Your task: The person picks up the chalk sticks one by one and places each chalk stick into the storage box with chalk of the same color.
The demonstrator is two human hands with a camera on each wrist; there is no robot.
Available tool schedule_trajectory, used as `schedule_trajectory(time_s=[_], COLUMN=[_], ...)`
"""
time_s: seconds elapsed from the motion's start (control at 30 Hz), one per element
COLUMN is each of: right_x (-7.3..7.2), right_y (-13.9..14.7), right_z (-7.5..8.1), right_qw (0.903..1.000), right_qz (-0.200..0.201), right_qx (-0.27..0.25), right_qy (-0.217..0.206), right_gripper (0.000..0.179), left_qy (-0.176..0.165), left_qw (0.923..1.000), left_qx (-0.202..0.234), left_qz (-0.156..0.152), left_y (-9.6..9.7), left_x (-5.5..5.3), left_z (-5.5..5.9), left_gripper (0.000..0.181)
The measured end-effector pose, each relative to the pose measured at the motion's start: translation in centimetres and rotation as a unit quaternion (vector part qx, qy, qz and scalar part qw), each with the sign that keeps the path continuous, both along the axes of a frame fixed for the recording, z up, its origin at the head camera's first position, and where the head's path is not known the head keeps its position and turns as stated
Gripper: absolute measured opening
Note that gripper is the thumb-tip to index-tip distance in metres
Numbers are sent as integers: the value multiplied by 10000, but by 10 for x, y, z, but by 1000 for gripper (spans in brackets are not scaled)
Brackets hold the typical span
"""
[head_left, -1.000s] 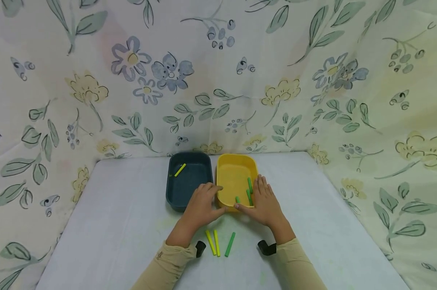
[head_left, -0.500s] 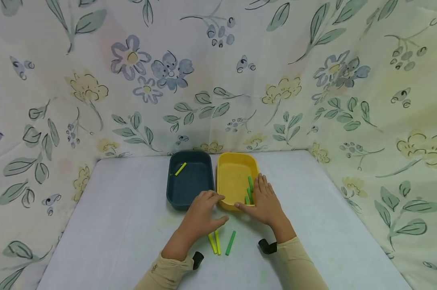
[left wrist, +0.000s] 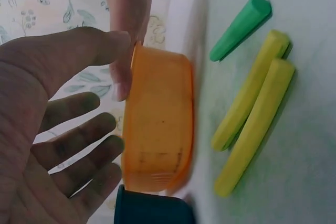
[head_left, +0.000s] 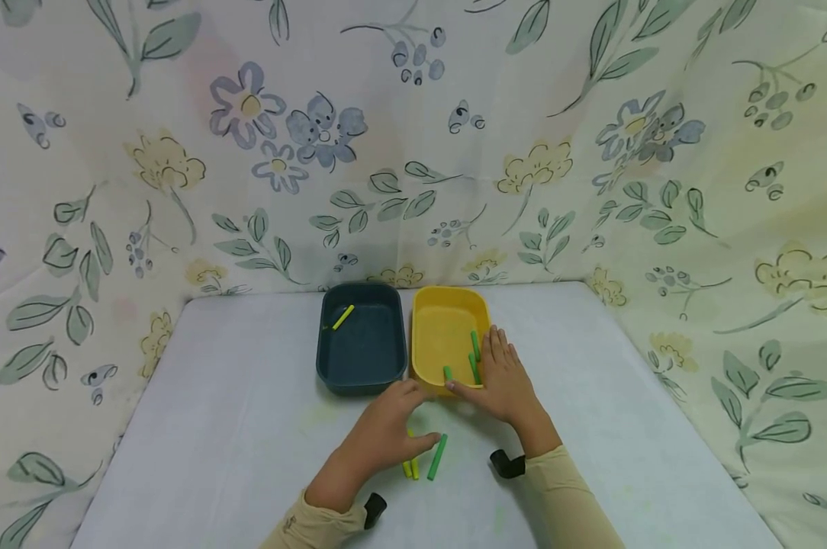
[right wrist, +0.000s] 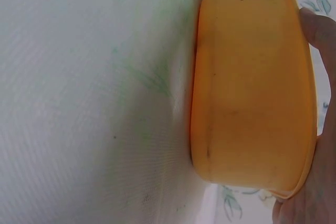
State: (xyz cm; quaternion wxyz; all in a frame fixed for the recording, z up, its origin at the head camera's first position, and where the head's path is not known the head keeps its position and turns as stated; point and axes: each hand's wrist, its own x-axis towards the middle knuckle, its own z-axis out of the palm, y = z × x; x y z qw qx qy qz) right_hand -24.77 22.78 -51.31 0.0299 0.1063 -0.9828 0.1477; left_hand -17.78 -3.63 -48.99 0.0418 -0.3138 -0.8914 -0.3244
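Note:
My left hand (head_left: 379,433) hovers over two yellow chalk-like sticks (head_left: 415,467), partly hiding them, with a similar green stick (head_left: 437,457) just right of its thumb. In the left wrist view its fingers (left wrist: 79,145) are spread and hold nothing; the yellow sticks (left wrist: 254,129) lie side by side on the cloth. My right hand (head_left: 504,385) rests against the near right corner of the yellow tray (head_left: 441,324), fingers straight along the side and thumb at the front rim. Several green sticks (head_left: 474,367) lie inside that tray.
A dark blue tray (head_left: 362,358) stands just left of the yellow one, with a yellow stick (head_left: 342,317) in it. White cloth (head_left: 249,412) covers the table. Floral fabric (head_left: 413,152) rises behind and at both sides.
My left hand has left the yellow tray and moved back toward me, over the yellow sticks. A green stick near the tray's front has shifted; my right hand stays at the corner.

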Motion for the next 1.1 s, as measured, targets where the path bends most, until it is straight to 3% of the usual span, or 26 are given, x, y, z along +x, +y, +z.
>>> schedule_trajectory(time_s=[0.3,0.67,1.1], right_x=[0,0,-1], right_y=[0,0,1], right_z=[0,-1,-1], right_qw=[10000,9999,9999], right_qz=[-47,-61,-60], right_qx=[22,-35,-11], right_qy=[-4,-133,-108], right_gripper=[134,134,135], left_qy=[-488,-985,-944], left_qw=[9974,9884,9860], left_qx=[-243,-950,-1158], left_qz=[-478,-659,-744], left_y=[4,7,11], left_x=[3,4,6], left_z=[-7,-22,-21], left_gripper=[54,65,66])
